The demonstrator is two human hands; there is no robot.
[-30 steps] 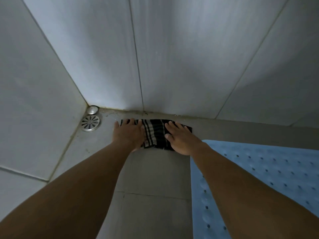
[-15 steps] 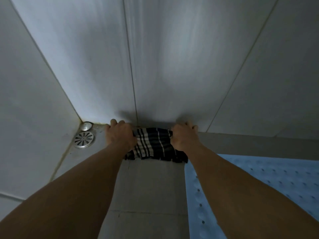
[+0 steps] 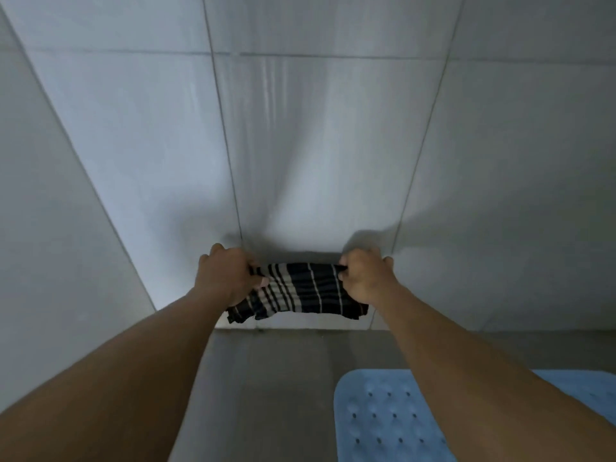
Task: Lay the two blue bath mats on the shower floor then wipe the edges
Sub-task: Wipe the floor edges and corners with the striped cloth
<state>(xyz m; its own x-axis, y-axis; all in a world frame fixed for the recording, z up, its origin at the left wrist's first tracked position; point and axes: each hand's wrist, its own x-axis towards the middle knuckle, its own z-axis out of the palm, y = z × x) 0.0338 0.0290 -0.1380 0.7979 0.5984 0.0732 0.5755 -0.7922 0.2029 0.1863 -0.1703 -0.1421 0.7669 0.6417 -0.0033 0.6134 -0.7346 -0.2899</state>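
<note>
Stretched crosswise between left hand [image 3: 226, 275] and right hand [image 3: 365, 278]: dark cloth with pale stripes [image 3: 300, 291], long axis left to right, held up against white tiled wall [image 3: 300, 145], beyond rounded corner of dimpled light-blue rubber bath mat [image 3: 383, 418]. Fingers [image 3: 263, 281] of both hands curled tight round cloth ends; right hand nearer the mat. Probably next: down to mat's far edge.

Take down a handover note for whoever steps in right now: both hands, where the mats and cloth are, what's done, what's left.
Hands: left hand grips the striped cloth at its left end; right hand grips its right end.
The cloth is stretched between them low against the tiled wall, apparently off the shower floor.
One blue bath mat lies flat on the floor, lower right; no second mat in view.
Done: one mat laid. Left: confirm the second mat, wipe the edges.
</note>
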